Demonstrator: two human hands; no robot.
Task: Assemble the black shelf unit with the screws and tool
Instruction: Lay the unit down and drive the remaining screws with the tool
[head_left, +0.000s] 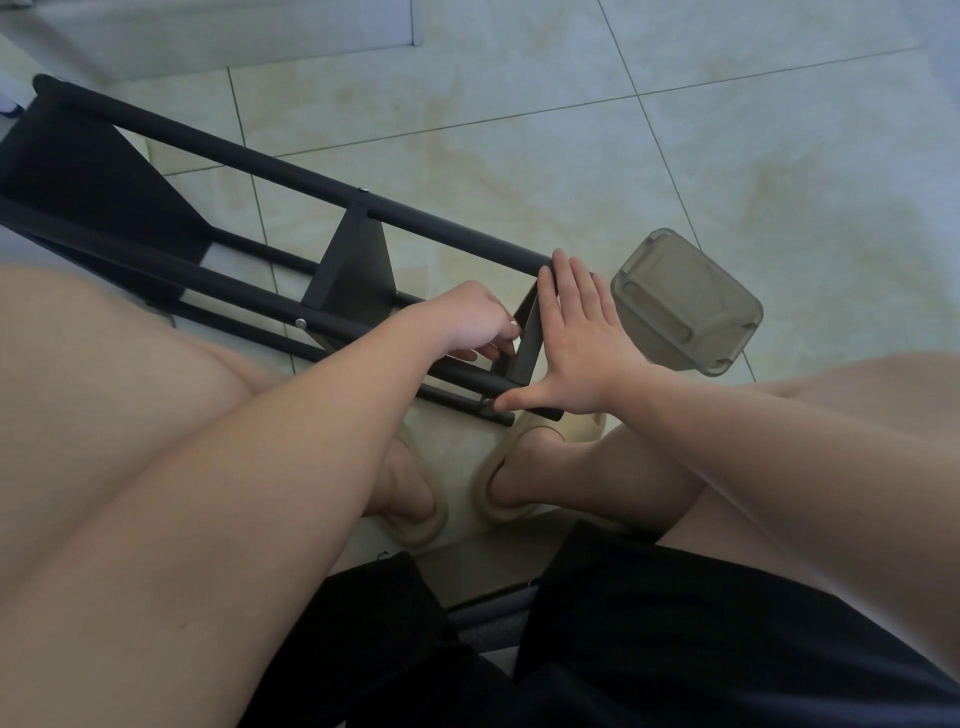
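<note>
The black shelf unit (291, 179) lies on its side across the tiled floor, its long tubes running from the upper left down to my feet. A black shelf panel (527, 340) sits at the near end between the tubes. My right hand (576, 332) is spread flat against the panel's outer face, thumb on the lower tube. My left hand (475, 322) reaches in from the inner side with fingers curled at the panel's edge; what they pinch is hidden. Another fitted panel (358, 260) stands further along. A silver screw head (300, 322) shows on a tube.
A translucent grey plastic container (685, 306) lies on the floor just right of my right hand. My feet in beige slippers (415, 514) rest under the shelf's near end. My bare knees flank both sides. A white wall base runs along the top left.
</note>
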